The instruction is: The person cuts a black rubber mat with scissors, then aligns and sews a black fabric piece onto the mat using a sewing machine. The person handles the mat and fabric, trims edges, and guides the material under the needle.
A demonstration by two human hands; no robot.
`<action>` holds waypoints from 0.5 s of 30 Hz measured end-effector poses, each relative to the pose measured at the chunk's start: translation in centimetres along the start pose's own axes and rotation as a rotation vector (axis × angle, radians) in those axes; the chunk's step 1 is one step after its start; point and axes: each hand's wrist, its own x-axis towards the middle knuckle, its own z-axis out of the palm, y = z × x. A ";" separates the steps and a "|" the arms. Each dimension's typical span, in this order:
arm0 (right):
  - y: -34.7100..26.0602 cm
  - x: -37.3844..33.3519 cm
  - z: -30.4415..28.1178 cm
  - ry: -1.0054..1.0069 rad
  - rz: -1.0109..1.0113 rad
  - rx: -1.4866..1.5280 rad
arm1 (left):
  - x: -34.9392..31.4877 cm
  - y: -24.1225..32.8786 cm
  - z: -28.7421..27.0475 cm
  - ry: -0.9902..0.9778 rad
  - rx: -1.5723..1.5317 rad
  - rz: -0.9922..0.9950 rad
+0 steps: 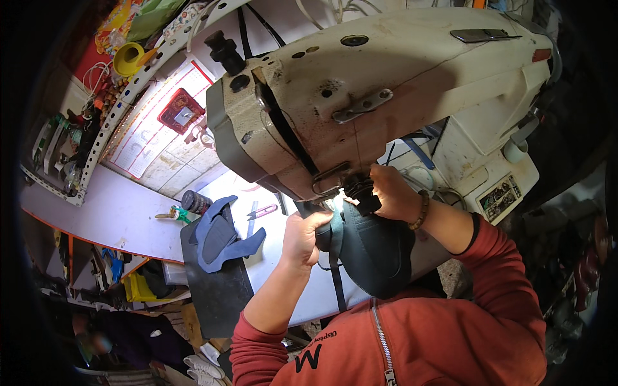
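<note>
We have the dark piece (381,254) — by its rounded end, perhaps a shoe upper — lying under the head of the sewing machine (335,103), its near end close to our red jacket (431,334). Our left hand (301,238) is closed on its left edge, thumb on top, just beside the lit stitching spot. Our right hand (396,196) is at its far end, fingers bent against black parts there; whether it grips the piece or the machine, we cannot tell. The hands are near each other but apart.

We judge the step in hand to be lining up or stitching that far edge. The needle is hidden, so we cannot say whether it is down. The next move calls for the layers kept flat and fed evenly, fingertips clear of the stitching spot.

A black strap (337,283) hangs along the piece's left side — it could snag or get drawn under. The machine's bulk crowds the space above our hands.

To the left, a blue piece (219,241) lies partly on a dark mat (219,293), with snips (262,211) just beside it on the white table (273,249) and a jar (196,202) behind. These seem clear of the work.
</note>
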 end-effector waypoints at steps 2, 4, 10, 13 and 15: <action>-0.4 0.0 -0.1 0.017 0.005 -0.024 | 0.0 0.1 -0.1 -0.020 0.003 -0.016; -1.0 0.0 -0.2 0.054 0.007 -0.060 | -0.1 0.0 -0.2 -0.034 -0.007 -0.030; -2.9 0.2 1.8 0.198 0.045 0.175 | 0.2 -0.5 -0.8 -0.137 -0.084 -0.015; -2.9 0.3 3.4 0.214 0.159 0.160 | 0.4 -0.9 -1.0 -0.143 -0.114 -0.016; -2.7 0.2 3.9 0.208 0.199 0.121 | 0.4 -1.0 -1.0 -0.172 -0.143 -0.020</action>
